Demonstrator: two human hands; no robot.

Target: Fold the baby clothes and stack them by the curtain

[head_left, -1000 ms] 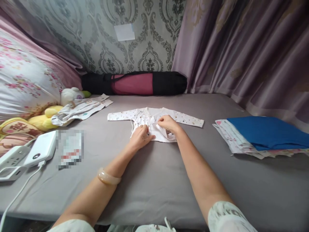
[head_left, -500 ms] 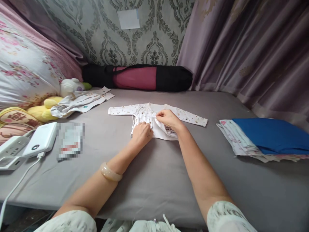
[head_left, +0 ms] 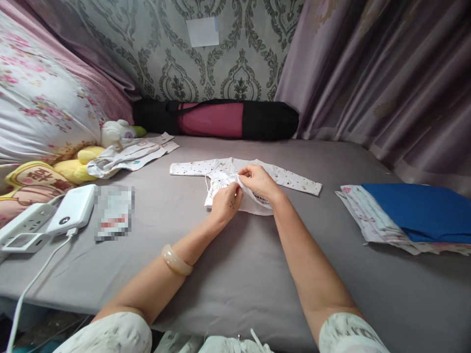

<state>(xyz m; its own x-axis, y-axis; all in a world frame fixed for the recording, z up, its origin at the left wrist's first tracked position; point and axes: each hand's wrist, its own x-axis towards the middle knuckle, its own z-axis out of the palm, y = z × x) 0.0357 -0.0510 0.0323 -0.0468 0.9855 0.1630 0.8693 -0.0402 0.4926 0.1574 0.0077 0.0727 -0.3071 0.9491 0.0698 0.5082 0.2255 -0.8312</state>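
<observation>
A small white baby shirt [head_left: 300, 183] with a scattered print lies spread on the grey sheet, its sleeves stretched to both sides. Thin white tie strings [head_left: 207, 182] trail over its front on the left. My left hand [head_left: 227, 202] is closed in a pinch at the middle of the shirt; its fingertips partly hide the string there. Just right of it and slightly higher, my right hand [head_left: 262, 182] pinches a white string between thumb and forefinger. Below the right hand the lower front bulges up a little, showing dark lettering.
Folded clothes [head_left: 362, 211] under a blue cloth [head_left: 423, 211] sit at right. At left are a power bank [head_left: 73, 210], a power strip [head_left: 29, 223], a pixelated packet [head_left: 115, 213], plush toys [head_left: 69, 169] and a crumpled garment [head_left: 128, 157]. A long black-and-red bag [head_left: 211, 119] lies along the wall.
My left hand has moved up and right, closer to my right hand, which stays pinched at nearly the same spot on the shirt. The view has shifted slightly left.
</observation>
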